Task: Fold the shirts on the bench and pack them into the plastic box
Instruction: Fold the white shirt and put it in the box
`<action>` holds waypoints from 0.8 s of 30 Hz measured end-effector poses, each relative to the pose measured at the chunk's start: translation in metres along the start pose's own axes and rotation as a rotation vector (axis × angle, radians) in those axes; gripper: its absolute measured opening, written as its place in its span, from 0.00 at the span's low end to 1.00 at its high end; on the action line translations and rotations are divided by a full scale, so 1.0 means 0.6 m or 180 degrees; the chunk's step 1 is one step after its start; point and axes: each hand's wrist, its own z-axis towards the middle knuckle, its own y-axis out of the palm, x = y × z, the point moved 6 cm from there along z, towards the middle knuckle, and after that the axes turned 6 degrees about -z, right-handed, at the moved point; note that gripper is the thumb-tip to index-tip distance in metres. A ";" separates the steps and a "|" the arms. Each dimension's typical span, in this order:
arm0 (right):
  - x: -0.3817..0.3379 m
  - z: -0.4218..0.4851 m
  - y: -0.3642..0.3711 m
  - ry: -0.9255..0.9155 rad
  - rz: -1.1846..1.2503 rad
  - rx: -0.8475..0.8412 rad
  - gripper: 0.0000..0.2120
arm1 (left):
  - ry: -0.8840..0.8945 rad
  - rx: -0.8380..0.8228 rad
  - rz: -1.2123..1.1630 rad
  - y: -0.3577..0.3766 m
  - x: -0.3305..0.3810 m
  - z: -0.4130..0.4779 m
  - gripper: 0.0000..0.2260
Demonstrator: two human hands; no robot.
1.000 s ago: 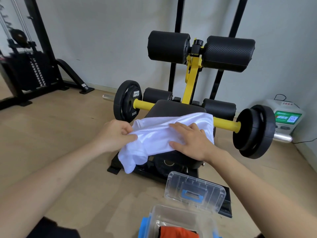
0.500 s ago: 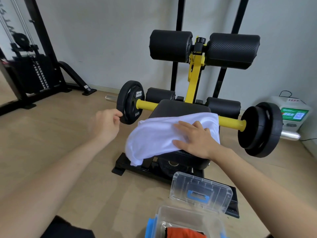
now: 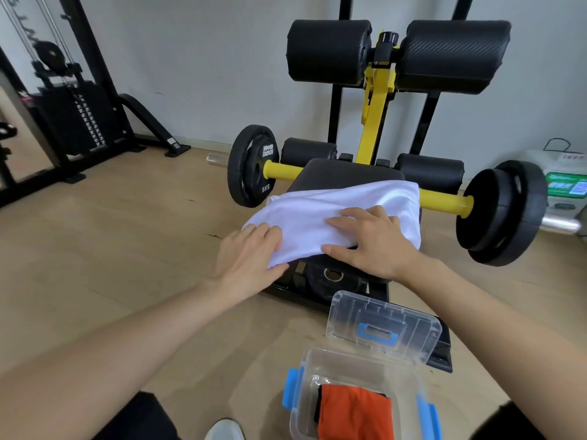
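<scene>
A white shirt (image 3: 333,211), partly folded, lies across the black bench pad (image 3: 346,171) and hangs off its left side. My right hand (image 3: 371,246) presses flat on the shirt's near edge, fingers spread. My left hand (image 3: 251,252) is at the shirt's hanging left end, fingers on top and thumb under the edge, pinching it. On the floor in front of me stands the clear plastic box (image 3: 306,366) with blue latches. Its lid (image 3: 384,325) is tipped open towards the bench. A folded orange shirt (image 3: 352,411) lies inside.
A yellow bar with black weight plates (image 3: 254,166) crosses behind the pad, its larger plates (image 3: 505,211) on the right. Black roller pads (image 3: 397,55) stand above. A cable machine (image 3: 73,115) is at the far left. Wooden floor surrounds the bench.
My left hand let go of the shirt, swung out to the left, then came back and took its hanging left end. My right hand stayed pressed on the shirt.
</scene>
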 end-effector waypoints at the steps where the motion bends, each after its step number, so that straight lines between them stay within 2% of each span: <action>1: 0.000 -0.001 0.000 0.0007 -0.0009 0.0015 0.28 | -0.0036 0.0026 -0.0022 0.002 -0.008 -0.004 0.12; 3: 0.001 -0.004 0.001 0.0014 -0.0019 0.0047 0.28 | -0.0196 -0.0053 -0.0228 0.002 -0.029 -0.012 0.08; 12: 0.002 -0.013 0.011 -0.0032 0.0055 0.0111 0.29 | -0.0292 -0.0457 -0.1631 -0.064 -0.087 -0.040 0.08; 15: 0.002 -0.015 0.011 -0.0029 0.0061 0.0116 0.28 | -0.0302 -0.0524 -0.1144 -0.074 -0.112 -0.042 0.04; 17: 0.001 -0.017 0.010 -0.0025 0.0055 0.0119 0.29 | -0.0496 -0.0737 -0.0566 -0.072 -0.131 -0.041 0.02; 19: 0.000 -0.019 0.009 -0.0050 0.0070 0.0139 0.29 | -0.0707 -0.0990 -0.0297 -0.061 -0.139 -0.041 0.03; 21: 0.000 -0.021 0.010 -0.0102 0.0110 0.0138 0.30 | -0.0852 -0.0924 -0.0508 -0.056 -0.133 -0.036 0.03; 24: 0.007 -0.023 0.012 -0.0142 0.0231 0.0114 0.32 | -0.1102 -0.0477 -0.1378 -0.051 -0.117 -0.012 0.02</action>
